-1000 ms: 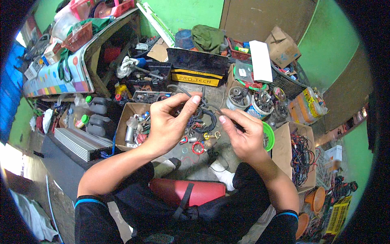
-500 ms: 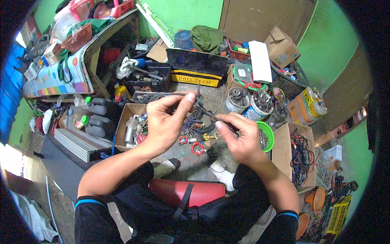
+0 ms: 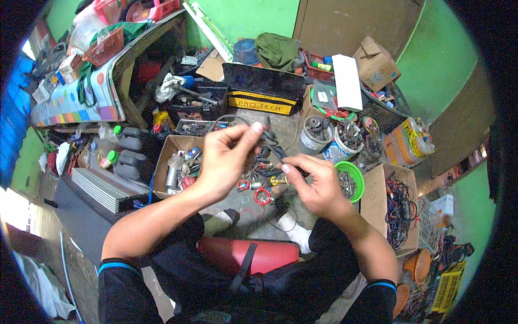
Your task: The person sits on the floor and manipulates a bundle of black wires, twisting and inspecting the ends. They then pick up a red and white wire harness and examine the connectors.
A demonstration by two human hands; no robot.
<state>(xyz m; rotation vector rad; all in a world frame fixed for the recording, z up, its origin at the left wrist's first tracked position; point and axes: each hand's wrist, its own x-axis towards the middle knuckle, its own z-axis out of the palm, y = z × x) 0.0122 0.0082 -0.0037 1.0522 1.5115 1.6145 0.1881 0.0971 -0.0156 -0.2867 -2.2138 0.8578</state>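
Observation:
My left hand (image 3: 230, 156) pinches a dark cable (image 3: 272, 146) between thumb and fingers, a little left of centre in the head view. The cable arches above that hand and runs down to the right to my right hand (image 3: 312, 183), whose thumb and forefinger are closed on it. Below and between my hands, a coil of cable, small metal parts and red rings (image 3: 263, 196) lie on the floor. A green bowl of small parts (image 3: 356, 175) is just beyond my right hand.
Around me are a cardboard box of parts (image 3: 167, 151), a black and yellow toolbox (image 3: 261, 102), buckets of metal parts (image 3: 315, 140), a box of tangled wires (image 3: 402, 210), finned metal panels (image 3: 102, 189), and a cluttered table (image 3: 81, 105). A red cushion (image 3: 226, 251) is beneath me.
My right hand has shifted left, towards my left hand. The cable's loop above my left hand has changed shape. Both hands still grip it.

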